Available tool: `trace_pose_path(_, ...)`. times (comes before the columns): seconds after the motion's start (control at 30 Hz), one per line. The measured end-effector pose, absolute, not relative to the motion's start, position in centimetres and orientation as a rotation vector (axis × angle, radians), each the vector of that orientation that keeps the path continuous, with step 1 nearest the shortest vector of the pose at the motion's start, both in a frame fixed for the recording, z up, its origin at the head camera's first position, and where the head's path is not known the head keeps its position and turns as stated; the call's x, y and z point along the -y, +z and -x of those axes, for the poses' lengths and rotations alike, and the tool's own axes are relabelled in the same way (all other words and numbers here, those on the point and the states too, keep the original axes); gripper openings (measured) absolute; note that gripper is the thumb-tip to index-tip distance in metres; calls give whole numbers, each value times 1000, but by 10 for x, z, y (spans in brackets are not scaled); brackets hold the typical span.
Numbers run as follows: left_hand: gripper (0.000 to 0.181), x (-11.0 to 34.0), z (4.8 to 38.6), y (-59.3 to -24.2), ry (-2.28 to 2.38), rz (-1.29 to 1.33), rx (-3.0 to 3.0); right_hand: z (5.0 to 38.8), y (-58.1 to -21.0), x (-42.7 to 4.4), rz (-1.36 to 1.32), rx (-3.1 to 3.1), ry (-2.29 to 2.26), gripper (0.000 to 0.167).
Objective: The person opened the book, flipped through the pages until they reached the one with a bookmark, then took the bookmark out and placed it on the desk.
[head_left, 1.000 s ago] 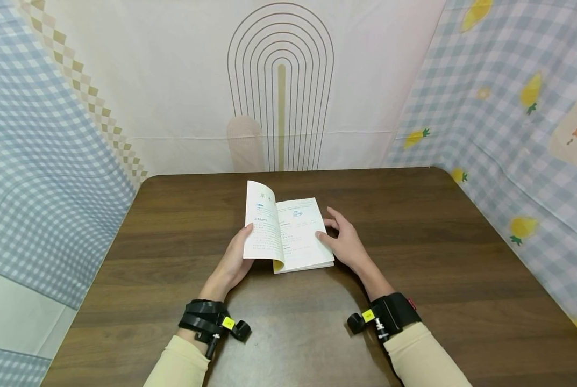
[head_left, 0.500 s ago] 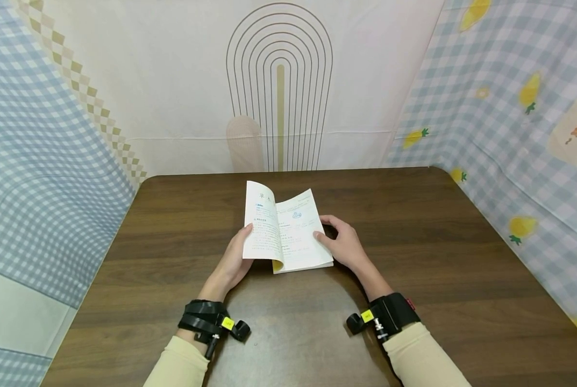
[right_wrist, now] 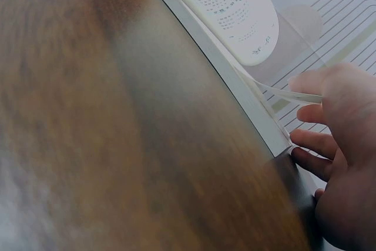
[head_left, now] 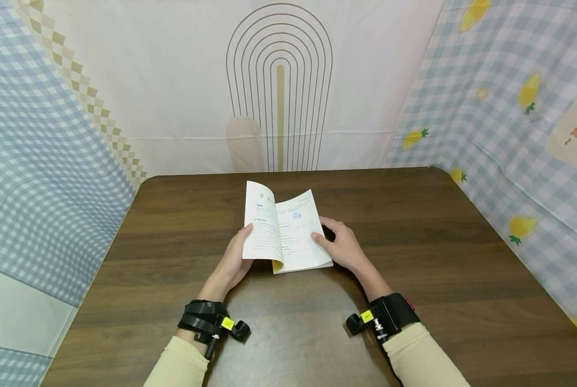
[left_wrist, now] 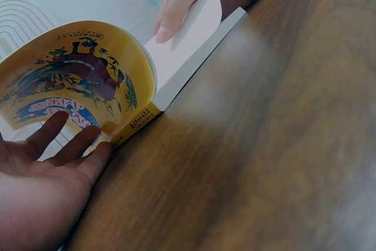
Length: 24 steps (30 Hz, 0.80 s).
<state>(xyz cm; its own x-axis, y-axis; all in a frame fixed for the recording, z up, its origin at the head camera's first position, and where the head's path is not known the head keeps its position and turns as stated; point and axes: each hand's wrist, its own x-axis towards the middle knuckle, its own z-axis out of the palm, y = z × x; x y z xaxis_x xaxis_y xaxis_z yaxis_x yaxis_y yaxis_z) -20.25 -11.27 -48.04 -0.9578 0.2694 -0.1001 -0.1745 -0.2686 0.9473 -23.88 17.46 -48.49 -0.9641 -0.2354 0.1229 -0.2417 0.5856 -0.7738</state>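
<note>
A paperback book (head_left: 297, 244) lies open on the wooden table, its pages white with printed text. My left hand (head_left: 232, 262) holds up the left part, thumb on the page edge. In the left wrist view its fingers support the yellow illustrated cover (left_wrist: 76, 77) from behind. At the right side, my right hand (head_left: 344, 246) pinches a page (left_wrist: 202, 19) between thumb and index finger. That page is lifted and bowed above the thick stack of remaining pages (right_wrist: 235, 80), as the right wrist view shows. The other right fingers are beside the stack's corner.
The brown table (head_left: 414, 231) extends around the book on all sides. A white cloth with arch lines (head_left: 182, 80) hangs behind it, and blue checked cloths (head_left: 41, 134) hang left and right. Both wrists wear black camera straps (head_left: 203, 317).
My right index finger, stretched away from the book a second ago, has come in against the page. The right page's far edge has risen and curved. My left hand has stayed put.
</note>
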Motion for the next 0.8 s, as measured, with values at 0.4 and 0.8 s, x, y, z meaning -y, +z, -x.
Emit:
trace_pose_path(0.4,61,113,202,-480,2295,-119,-1697,239,-486,-175,-426,2795,1347,55)
trace_pose_path(0.8,60,113,202,-480,2303,-105,-1699,237,-484,-174,-414,2794,1360,55)
